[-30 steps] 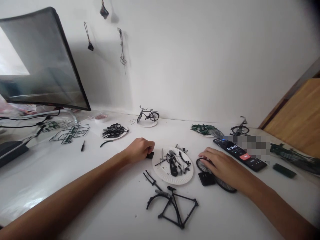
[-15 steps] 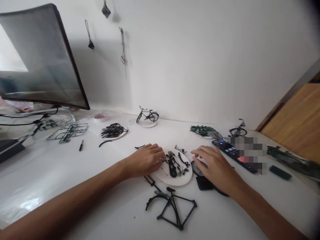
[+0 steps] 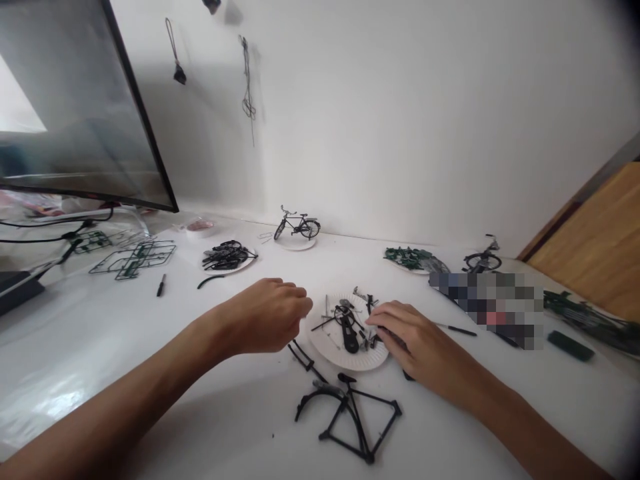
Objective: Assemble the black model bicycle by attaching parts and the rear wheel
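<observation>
Since a round white paper plate (image 3: 327, 348) is corralling small black model-bicycle parts (image 3: 349, 327), the half-curled left grip (image 3: 263, 317) and right grip (image 3: 420, 350) are flanking it, any hold unclear.

Head camera looks forward and down (close) at a white desk (image 3: 575, 393).

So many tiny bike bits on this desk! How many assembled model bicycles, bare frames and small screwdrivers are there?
Assembled model bicycles: 2
Bare bicycle frames: 1
Small screwdrivers: 2
Total: 5
</observation>
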`<state>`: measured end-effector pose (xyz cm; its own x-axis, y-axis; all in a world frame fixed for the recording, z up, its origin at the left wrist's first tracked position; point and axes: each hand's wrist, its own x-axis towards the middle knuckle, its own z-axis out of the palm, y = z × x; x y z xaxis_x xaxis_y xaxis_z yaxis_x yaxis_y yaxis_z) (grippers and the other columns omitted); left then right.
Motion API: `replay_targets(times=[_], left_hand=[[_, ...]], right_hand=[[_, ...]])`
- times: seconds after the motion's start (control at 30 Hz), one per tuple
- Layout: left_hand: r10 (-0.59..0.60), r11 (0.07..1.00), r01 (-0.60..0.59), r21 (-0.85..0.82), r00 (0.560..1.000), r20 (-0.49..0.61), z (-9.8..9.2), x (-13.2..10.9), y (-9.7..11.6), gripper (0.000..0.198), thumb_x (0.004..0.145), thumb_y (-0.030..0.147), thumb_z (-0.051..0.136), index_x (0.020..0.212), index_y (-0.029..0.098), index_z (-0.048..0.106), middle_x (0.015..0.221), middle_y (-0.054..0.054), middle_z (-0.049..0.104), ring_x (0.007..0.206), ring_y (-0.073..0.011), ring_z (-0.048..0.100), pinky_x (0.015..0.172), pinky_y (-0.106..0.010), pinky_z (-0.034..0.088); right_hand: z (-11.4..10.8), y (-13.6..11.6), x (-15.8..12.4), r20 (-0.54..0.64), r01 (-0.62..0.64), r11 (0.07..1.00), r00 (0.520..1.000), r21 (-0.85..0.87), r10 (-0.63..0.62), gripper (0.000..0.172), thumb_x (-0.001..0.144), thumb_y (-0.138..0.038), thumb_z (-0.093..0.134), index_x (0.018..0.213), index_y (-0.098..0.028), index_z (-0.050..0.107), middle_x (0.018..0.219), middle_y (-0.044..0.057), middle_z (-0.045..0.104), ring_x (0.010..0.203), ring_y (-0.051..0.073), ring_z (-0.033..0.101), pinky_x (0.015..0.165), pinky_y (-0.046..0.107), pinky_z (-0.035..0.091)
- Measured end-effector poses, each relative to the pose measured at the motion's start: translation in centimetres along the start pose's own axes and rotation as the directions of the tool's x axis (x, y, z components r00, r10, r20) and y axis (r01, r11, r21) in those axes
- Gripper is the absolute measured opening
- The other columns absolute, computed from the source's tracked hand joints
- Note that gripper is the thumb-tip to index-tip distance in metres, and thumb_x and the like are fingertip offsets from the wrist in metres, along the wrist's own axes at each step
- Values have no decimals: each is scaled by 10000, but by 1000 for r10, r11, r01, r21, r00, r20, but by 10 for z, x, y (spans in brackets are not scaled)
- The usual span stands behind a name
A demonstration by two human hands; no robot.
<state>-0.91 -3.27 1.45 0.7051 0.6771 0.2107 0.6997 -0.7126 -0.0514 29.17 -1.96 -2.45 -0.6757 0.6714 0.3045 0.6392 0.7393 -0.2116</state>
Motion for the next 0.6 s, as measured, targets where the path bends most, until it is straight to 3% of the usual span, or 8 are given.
replay_targets(times=[0.1, 0.2, 0.3, 0.43, 0.6], left_hand=[[-105, 994, 102, 41, 993, 63, 15, 0, -14, 148, 905, 173, 537, 1005, 163, 646, 904, -68, 687, 803, -200, 636, 718, -313, 456], [-244, 970, 242, 30, 961, 127, 26, -5, -37, 325, 901, 299, 612, 1189, 148, 599, 1083, -126, 684, 916, -254, 655, 736, -328, 467], [-257, 965, 260, -6, 955, 149, 31, -10, -56, 367, 910, 262, 596, 1264, 172, 568, 1144, -122, 677, 957, -248, 665, 753, -316, 470], [-208, 974, 218, -59, 968, 141, 35, -9, -68, 278, 903, 165, 565, 1165, 232, 626, 1140, -63, 675, 975, -199, 659, 793, -280, 462], [-207, 971, 218, -97, 972, 111, 40, -6, -76, 237, 887, 114, 516, 1073, 205, 632, 995, -55, 699, 833, -168, 651, 696, -250, 453]], right_hand=[[4, 5, -1, -47, -37, 999, 998, -5, 37, 256, 1002, -224, 438, 1204, -251, 593, 1204, 85, 648, 1109, 243, 606, 963, 437, 502], [4, 11, -3, -80, -131, 991, 988, 17, 132, 296, 1002, -271, 446, 1286, -271, 532, 1229, 90, 648, 1075, 247, 635, 906, 417, 531], [1, 17, -5, -47, -205, 976, 977, 76, 209, 294, 998, -311, 463, 1284, -286, 524, 1183, 69, 661, 984, 220, 665, 841, 371, 549], [-5, 20, -7, -21, -211, 970, 976, 122, 215, 243, 997, -332, 463, 1200, -269, 582, 1136, 55, 676, 1003, 213, 657, 869, 351, 532], [-6, 19, -7, -73, -195, 974, 976, 115, 204, 250, 1014, -326, 429, 1151, -248, 624, 1173, 64, 674, 1088, 224, 629, 947, 368, 496]])
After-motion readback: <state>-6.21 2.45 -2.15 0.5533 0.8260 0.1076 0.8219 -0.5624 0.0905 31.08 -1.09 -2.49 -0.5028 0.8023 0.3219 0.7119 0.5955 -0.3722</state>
